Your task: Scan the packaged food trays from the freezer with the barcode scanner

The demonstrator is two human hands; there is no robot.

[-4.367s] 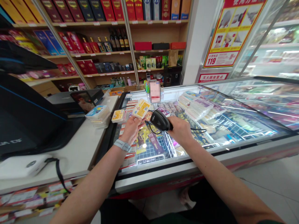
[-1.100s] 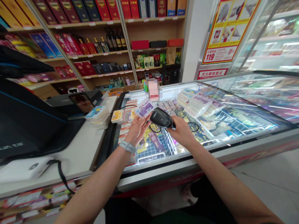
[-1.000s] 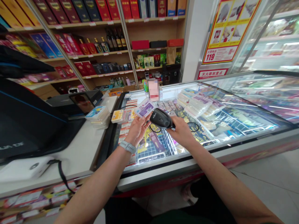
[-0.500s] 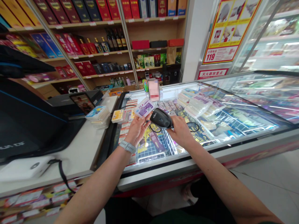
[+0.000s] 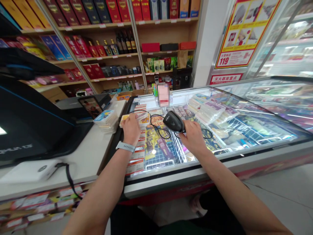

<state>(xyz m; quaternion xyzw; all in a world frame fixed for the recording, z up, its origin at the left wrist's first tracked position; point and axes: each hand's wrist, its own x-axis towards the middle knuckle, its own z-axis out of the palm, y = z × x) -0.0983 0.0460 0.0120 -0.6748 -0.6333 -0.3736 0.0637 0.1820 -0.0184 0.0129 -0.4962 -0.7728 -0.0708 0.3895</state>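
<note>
Yellow-labelled packs (image 5: 146, 122) lie on the glass top of the chest freezer (image 5: 171, 179), near the counter (image 5: 89, 163). Above the glass, the right hand (image 5: 193, 135) grasps the black scanner (image 5: 173, 120) by its handle. The left hand (image 5: 131, 129) covers part of the packs; its fingertips are hidden, so I cannot tell whether it grips one. Light pressure at the pack edges, with printed faces uncovered, would probably serve best.

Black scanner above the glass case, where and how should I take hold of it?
I'd grip the black scanner by its handle, coming from the right, as the right hand does: its broad head points left, the narrower handle extends right, so that hold should leave the head uncovered.
</note>
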